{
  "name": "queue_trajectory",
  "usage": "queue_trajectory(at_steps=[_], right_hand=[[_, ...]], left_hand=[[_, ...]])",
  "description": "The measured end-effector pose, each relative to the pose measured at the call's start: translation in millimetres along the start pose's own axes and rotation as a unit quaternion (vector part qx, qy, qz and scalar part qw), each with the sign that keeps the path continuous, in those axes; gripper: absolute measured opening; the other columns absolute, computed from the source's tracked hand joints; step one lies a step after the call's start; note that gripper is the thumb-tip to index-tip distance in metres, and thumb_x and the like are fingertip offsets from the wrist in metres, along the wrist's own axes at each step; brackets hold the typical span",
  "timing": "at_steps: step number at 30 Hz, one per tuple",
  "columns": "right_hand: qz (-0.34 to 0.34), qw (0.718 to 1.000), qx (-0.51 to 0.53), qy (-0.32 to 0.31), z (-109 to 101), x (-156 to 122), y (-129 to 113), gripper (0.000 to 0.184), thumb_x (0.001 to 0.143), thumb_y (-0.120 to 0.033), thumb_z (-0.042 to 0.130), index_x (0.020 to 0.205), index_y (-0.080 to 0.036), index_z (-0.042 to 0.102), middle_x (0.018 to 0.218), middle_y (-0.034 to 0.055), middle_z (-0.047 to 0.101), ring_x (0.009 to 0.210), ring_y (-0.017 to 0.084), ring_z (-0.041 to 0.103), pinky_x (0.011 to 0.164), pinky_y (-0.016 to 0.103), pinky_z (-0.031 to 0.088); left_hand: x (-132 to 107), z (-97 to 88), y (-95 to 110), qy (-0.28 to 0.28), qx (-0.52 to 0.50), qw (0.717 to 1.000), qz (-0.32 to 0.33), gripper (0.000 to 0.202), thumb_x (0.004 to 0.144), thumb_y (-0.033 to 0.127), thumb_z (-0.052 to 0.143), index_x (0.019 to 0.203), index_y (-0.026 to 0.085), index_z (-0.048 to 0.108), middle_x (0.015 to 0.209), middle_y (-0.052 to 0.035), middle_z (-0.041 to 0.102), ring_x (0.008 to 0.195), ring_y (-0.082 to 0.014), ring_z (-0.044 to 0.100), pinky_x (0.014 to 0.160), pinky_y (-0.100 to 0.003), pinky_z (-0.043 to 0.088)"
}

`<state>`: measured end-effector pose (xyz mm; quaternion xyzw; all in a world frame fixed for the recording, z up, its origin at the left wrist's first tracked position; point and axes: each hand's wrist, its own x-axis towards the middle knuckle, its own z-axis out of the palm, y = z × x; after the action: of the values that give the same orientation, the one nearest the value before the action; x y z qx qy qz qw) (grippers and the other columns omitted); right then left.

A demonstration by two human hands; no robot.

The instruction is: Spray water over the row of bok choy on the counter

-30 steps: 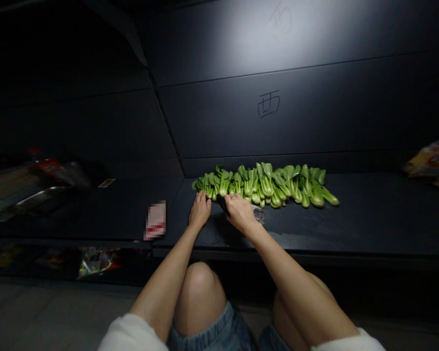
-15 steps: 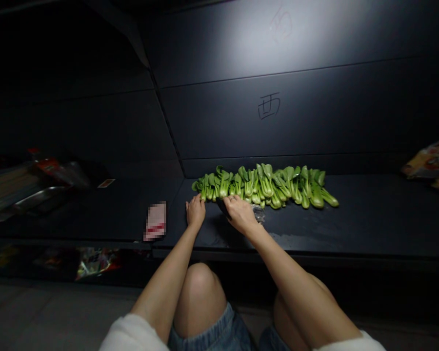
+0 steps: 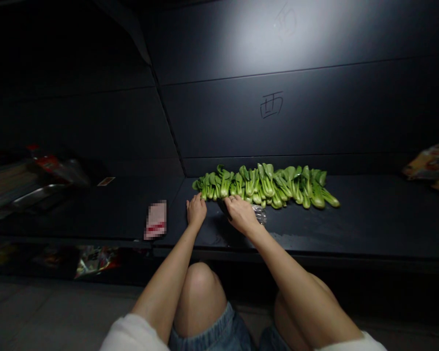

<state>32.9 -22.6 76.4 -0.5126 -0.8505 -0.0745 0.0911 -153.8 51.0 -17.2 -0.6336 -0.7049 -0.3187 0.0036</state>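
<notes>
A long row of bok choy [image 3: 267, 187] lies on the dark shelf [image 3: 332, 229], leaves toward the back panel and pale stem ends toward me. My left hand [image 3: 196, 210] rests on the shelf at the row's left end, fingers stretched out; its fingertips are at the nearest stems. Just in front of the row, my right hand [image 3: 239, 213] is closed around a dark thing [image 3: 224, 209], which shows left of its fingers. Clear ribbed plastic [image 3: 259, 214] shows on the other side of that hand. Whether the two are one piece is hidden by the hand.
A blurred pink-and-red item [image 3: 155, 220] and a small card [image 3: 106, 181] lie on the left shelf section. Packages and a metal tray [image 3: 38, 194] stand farther left. A colourful packet [image 3: 433, 163] is at far right. Wet marks show on the shelf's front.
The view has shifted very slightly. Both hands keep nearly the same place, and the clear plastic beside my right hand shows a little differently. The bok choy row looks unchanged.
</notes>
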Motion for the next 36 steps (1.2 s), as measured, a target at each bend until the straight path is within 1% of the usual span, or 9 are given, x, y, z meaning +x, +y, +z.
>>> queue_trajectory(at_steps=[6,9,12,16,20,23,28,32,36], right_hand=[[0.055,0.998,0.005,-0.017,-4.3,-9.3,14.0,0.029,0.082,-0.018,0.06,0.11,-0.013,0.058,0.108,0.0133,0.067,0.108,0.025,0.056,0.084,0.03,0.046],[0.077,0.997,-0.001,-0.017,-6.0,-13.7,22.8,0.028,0.083,-0.017,0.058,0.111,-0.013,0.058,0.111,0.013,0.066,0.108,0.025,0.056,0.083,0.029,0.046],[0.089,0.996,-0.01,-0.015,-6.0,-17.2,30.8,0.028,0.083,-0.015,0.057,0.111,-0.013,0.057,0.113,0.0131,0.065,0.107,0.024,0.056,0.083,0.028,0.045],[0.099,0.995,-0.017,-0.008,-5.9,-22.6,40.3,0.028,0.083,-0.014,0.057,0.111,-0.014,0.057,0.114,0.0128,0.065,0.106,0.024,0.056,0.083,0.028,0.045],[0.11,0.994,-0.014,-0.022,-9.1,-29.0,47.8,0.032,0.083,-0.016,0.059,0.115,-0.014,0.056,0.114,0.0121,0.066,0.11,0.024,0.055,0.085,0.029,0.045],[0.119,0.992,-0.02,-0.03,-12.0,-33.3,52.4,0.033,0.085,-0.015,0.056,0.118,-0.014,0.055,0.113,0.0126,0.066,0.111,0.025,0.055,0.084,0.029,0.045],[0.138,0.99,-0.032,-0.024,-15.2,-38.9,59.7,0.028,0.087,-0.014,0.053,0.114,-0.013,0.057,0.115,0.0139,0.064,0.11,0.024,0.056,0.084,0.029,0.045],[0.151,0.988,-0.024,-0.016,-17.1,-43.0,65.5,0.031,0.087,-0.014,0.053,0.117,-0.013,0.055,0.117,0.0144,0.064,0.111,0.024,0.056,0.085,0.029,0.044],[0.16,0.987,-0.02,-0.015,-17.5,-46.6,70.1,0.03,0.084,-0.014,0.056,0.115,-0.012,0.056,0.116,0.0139,0.065,0.112,0.025,0.055,0.086,0.029,0.044]], left_hand=[[-0.9,-0.4,3.2,0.006,-0.002,1.0,-0.003,0.046,0.094,0.022,0.036,0.136,0.011,0.049,0.136,-0.0199,0.058,0.129,-0.0298,0.052,0.113,-0.057,0.031],[-1.4,-0.8,4.8,0.007,-0.005,1.0,0.006,0.047,0.094,0.023,0.035,0.138,0.013,0.046,0.14,-0.0194,0.055,0.132,-0.0298,0.05,0.113,-0.058,0.031],[-1.9,-1.6,5.9,0.006,-0.009,1.0,0.016,0.047,0.094,0.024,0.035,0.138,0.014,0.046,0.141,-0.0185,0.054,0.133,-0.0293,0.048,0.113,-0.058,0.031],[-2.6,-3.0,6.5,0.004,-0.01,1.0,0.02,0.047,0.094,0.024,0.035,0.138,0.013,0.047,0.142,-0.0178,0.053,0.134,-0.0304,0.047,0.113,-0.057,0.031],[-2.9,-3.3,6.4,0.0,-0.004,1.0,0.029,0.047,0.094,0.023,0.035,0.137,0.011,0.047,0.142,-0.0186,0.053,0.134,-0.031,0.047,0.112,-0.058,0.032],[-3.1,-2.7,6.4,0.005,-0.001,0.999,0.033,0.046,0.094,0.023,0.035,0.137,0.012,0.048,0.141,-0.0183,0.053,0.134,-0.03,0.047,0.112,-0.058,0.032],[-3.5,-1.7,6.7,0.011,0.002,0.999,0.038,0.046,0.094,0.024,0.035,0.137,0.014,0.048,0.141,-0.017,0.054,0.134,-0.0287,0.047,0.114,-0.057,0.031],[-3.6,-2.2,7.4,0.007,0.006,0.999,0.043,0.046,0.093,0.023,0.035,0.136,0.014,0.048,0.142,-0.0167,0.053,0.135,-0.0286,0.046,0.114,-0.057,0.029],[-3.7,-3.3,8.1,0.002,0.011,0.999,0.046,0.046,0.094,0.023,0.034,0.137,0.013,0.048,0.143,-0.0173,0.052,0.137,-0.0289,0.044,0.114,-0.058,0.029]])
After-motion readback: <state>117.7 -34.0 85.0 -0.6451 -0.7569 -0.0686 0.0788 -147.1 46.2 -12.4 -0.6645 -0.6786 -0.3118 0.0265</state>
